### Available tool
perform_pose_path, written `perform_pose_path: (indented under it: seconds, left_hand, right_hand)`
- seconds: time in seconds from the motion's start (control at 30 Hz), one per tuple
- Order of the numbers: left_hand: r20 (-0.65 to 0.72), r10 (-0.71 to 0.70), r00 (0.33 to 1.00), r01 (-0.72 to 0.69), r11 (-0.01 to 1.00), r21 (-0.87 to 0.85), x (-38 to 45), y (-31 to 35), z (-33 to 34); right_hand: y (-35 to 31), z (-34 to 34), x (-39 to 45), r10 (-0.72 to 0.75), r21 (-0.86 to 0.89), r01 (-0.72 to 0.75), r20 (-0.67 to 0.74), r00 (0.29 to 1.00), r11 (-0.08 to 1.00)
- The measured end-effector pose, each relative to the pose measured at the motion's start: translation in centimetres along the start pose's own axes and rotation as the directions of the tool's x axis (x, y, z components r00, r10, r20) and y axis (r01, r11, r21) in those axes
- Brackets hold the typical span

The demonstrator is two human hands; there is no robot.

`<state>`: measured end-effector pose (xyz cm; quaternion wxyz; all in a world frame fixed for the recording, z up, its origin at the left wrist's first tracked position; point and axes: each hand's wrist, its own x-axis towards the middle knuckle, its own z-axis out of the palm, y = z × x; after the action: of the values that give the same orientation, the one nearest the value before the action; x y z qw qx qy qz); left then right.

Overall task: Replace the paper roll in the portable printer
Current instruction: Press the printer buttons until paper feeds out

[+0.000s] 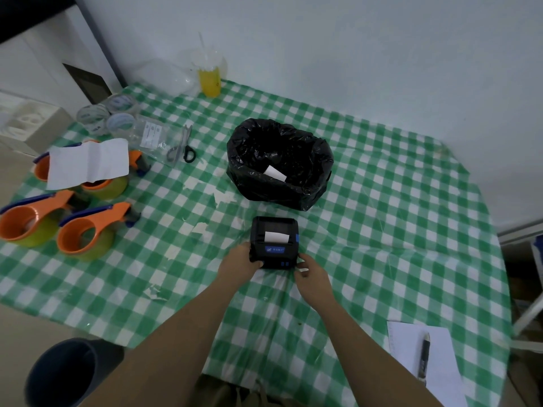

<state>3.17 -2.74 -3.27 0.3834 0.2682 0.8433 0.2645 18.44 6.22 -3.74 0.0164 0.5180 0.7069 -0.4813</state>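
A small black portable printer point(274, 243) with a blue label sits on the green checked tablecloth, lid shut, a short white paper strip point(276, 237) sticking out of its slot. My left hand point(241, 264) grips the printer's near left corner. My right hand point(311, 274) rests at its near right corner, fingertips touching the side. Behind the printer stands a bin lined with a black bag point(279, 163), and a white paper roll point(274, 173) lies inside it.
Several orange tape dispensers point(85, 230) and a white sheet point(88, 163) lie at the left. Scissors point(183, 145), tape rolls point(117, 116) and a yellow cup point(209, 80) sit at the back. A notepad with a pen point(424, 356) lies at the near right; a dark bin point(64, 374) stands below the table edge.
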Motion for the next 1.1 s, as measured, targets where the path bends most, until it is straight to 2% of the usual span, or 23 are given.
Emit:
perform_pose_path:
  seconds: [0.53,0.73,1.1]
  left_hand:
    - [0.056,0.024,0.998,-0.023,1.000,-0.015,-1.3,0.2,-0.3]
    - [0.004,-0.016,1.000,0.016,0.999,-0.029,-1.9,0.3,-0.6]
    - [-0.032,0.032,0.999,-0.033,0.999,-0.040,-2.2,-0.7,-0.6]
  right_hand:
    - [0.4,-0.5,-0.4,-0.030,-0.004,0.030,0.011,0.999,1.000]
    - [-0.3,-0.2,0.1,-0.053,0.018,0.053,-0.038,0.998,0.998]
    - [-0.6,0.4,1.0,-0.024,0.115,0.034,-0.089,0.996,0.993]
